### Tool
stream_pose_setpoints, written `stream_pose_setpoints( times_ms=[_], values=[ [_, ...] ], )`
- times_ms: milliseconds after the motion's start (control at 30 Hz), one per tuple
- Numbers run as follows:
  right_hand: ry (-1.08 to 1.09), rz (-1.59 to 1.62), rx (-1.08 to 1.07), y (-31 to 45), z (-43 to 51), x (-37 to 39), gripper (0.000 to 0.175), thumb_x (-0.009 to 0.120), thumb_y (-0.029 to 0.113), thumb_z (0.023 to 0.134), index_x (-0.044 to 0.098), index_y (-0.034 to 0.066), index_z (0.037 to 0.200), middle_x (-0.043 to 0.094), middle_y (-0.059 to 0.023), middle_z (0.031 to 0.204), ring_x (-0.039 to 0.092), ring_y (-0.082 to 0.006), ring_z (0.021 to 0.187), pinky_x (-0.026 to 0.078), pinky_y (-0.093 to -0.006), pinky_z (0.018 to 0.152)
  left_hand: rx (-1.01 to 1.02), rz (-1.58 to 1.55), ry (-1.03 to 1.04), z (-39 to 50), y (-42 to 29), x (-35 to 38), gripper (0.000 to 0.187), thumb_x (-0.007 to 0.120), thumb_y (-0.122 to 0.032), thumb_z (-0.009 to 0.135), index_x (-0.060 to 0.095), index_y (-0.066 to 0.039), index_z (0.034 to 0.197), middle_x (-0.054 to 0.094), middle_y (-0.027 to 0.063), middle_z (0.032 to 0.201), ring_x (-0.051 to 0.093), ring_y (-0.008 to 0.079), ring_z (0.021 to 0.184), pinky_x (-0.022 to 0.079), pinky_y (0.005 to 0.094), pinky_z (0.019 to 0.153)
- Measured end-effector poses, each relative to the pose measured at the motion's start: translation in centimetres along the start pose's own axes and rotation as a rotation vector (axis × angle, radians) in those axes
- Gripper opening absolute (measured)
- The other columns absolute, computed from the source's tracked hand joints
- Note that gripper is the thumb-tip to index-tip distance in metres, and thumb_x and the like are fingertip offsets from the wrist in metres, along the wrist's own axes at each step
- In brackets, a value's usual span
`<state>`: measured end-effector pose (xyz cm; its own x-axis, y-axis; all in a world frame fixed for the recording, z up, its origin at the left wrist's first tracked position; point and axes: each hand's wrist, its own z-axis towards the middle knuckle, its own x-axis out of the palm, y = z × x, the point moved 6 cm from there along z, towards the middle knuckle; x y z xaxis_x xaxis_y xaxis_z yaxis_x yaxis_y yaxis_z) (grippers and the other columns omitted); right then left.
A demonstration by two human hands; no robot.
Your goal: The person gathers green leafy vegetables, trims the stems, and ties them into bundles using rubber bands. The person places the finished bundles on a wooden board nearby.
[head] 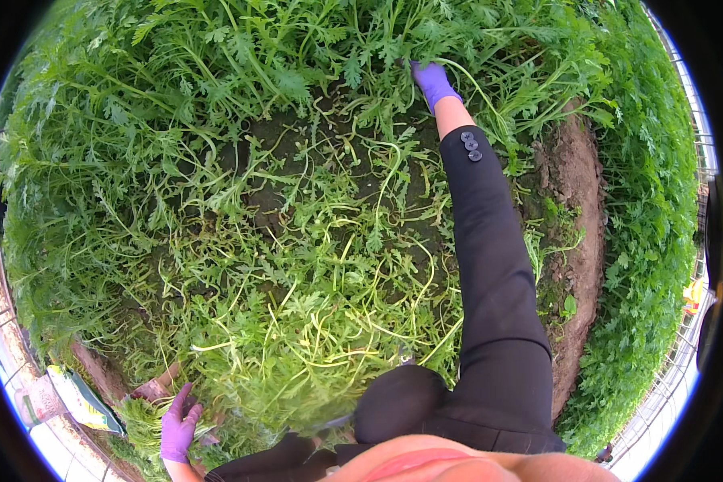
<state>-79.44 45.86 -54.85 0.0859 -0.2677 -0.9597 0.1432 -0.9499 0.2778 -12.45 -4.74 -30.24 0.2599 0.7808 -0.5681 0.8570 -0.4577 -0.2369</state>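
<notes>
My right hand (432,82), in a purple glove, reaches in among tall leafy greens (265,54) with deeply cut leaves, like crown daisy greens. Leaves hide its fingertips, and a pale stem (471,77) arches beside it. At the lower left is my left hand (178,425), also gloved in purple, its visible fingers spread. It lies against a bunch of cut greens (140,422); whether it grips them cannot be made out. Between my hands, loose stems and leaves (319,325) litter the dark soil (277,138).
A bare earth ridge (575,241) runs along the right, with another dense row of greens (644,241) beyond. A printed bag (84,400) and a translucent container (39,400) stand at the lower left. My dark-clothed knee (400,403) juts in at the bottom.
</notes>
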Motion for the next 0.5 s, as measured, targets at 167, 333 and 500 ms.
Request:
stream_pose_setpoints(
  times_ms=[167, 333, 500],
  values=[
    [-0.098, -0.004, 0.113, 0.3, 2.9, 0.9, 0.056, 0.057, 0.053, 0.087, 0.067, 0.0071, 0.118, 0.065, -0.0163, 0.124, 0.059, -0.0337, 0.117, 0.046, -0.0424, 0.100, 0.057, -0.028, 0.021, 0.0, 0.4, 0.0, 0.057, 0.066, -0.009, 0.087, 0.051, -0.009, 0.142, 0.070, 0.0120, 0.105, 0.066, 0.0174, 0.092, 0.052, 0.0302, 0.086],
    [-0.154, 0.191, 0.151, -0.1, 3.0, 0.7, 0.054, 0.066, 0.050, 0.081, 0.068, 0.0086, 0.116, 0.067, -0.0164, 0.119, 0.062, -0.0339, 0.112, 0.048, -0.0402, 0.098, 0.047, -0.004, 0.008, -0.1, 0.0, -0.1, 0.057, 0.067, -0.008, 0.087, 0.051, -0.010, 0.142, 0.069, 0.0110, 0.103, 0.065, 0.0172, 0.093, 0.052, 0.0300, 0.086],
    [0.074, 0.162, 0.232, 1.6, -2.3, -1.5, 0.049, 0.066, 0.045, 0.079, 0.070, 0.0083, 0.110, 0.070, -0.0172, 0.112, 0.065, -0.0340, 0.106, 0.051, -0.0366, 0.094, 0.027, -0.046, -0.019, -1.6, -0.1, 0.0, 0.057, 0.067, -0.008, 0.088, 0.051, -0.010, 0.142, 0.069, 0.0146, 0.108, 0.066, 0.0197, 0.098, 0.052, 0.0314, 0.088]
  ],
)
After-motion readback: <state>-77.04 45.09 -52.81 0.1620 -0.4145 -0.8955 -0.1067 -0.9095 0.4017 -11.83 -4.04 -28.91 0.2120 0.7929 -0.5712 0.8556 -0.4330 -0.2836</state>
